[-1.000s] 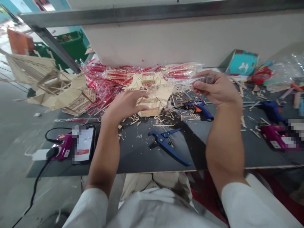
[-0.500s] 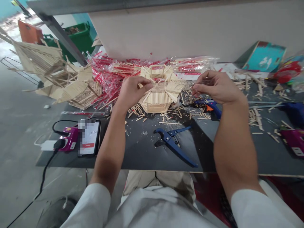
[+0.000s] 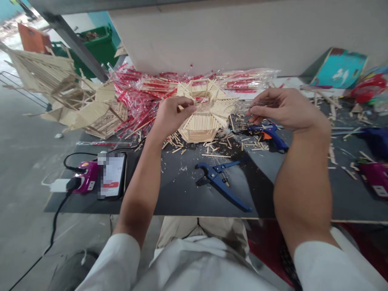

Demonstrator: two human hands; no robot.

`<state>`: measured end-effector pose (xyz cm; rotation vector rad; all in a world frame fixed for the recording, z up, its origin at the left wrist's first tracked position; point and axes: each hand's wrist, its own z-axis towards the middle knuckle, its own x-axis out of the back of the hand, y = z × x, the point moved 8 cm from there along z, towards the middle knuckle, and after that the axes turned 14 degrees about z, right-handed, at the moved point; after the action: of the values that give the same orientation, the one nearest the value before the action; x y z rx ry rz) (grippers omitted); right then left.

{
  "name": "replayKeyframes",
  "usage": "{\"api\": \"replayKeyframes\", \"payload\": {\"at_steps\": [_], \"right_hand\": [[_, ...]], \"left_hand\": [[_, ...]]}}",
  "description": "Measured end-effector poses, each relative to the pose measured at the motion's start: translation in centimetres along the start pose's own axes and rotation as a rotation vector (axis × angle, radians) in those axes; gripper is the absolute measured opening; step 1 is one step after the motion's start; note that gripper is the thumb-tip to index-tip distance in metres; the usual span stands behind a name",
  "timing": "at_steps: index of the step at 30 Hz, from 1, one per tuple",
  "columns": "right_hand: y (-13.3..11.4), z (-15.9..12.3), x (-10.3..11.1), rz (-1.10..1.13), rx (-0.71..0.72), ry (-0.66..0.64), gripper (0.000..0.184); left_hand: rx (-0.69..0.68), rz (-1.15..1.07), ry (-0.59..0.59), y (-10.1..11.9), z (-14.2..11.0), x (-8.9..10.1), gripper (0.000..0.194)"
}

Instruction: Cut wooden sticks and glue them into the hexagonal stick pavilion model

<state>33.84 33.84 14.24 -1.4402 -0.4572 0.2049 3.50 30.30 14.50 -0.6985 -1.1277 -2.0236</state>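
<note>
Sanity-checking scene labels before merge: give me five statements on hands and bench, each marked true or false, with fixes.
1. The left hand is at the left side of the small stick model. True.
2. The right hand is gripping the glue gun. False: the glue gun lies on the dark table, not in the right hand.
3. The blue cutter lies on the person's side of the small stick model. True.
4. The phone is to the right of the blue cutter. False: the phone is to its left, beside a magenta power adapter.
5. The turquoise board is farther right than the small stick model. True.
</note>
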Motion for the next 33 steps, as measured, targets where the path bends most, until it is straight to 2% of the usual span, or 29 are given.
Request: {"api": "replayKeyframes", "payload": {"at_steps": [15, 33], "right_hand": [[0.24, 0.19, -0.09, -0.011, 0.019, 0.004, 0.029], [0.42, 0.39, -0.03, 0.021, 0.008, 0.029, 0.028]], "left_hand": [[0.022, -0.039, -0.007, -0.72, 0.12, -0.71, 0.011], [0.062, -0.026, -0.036, -0.2, -0.07, -0.4, 0.016]]}}
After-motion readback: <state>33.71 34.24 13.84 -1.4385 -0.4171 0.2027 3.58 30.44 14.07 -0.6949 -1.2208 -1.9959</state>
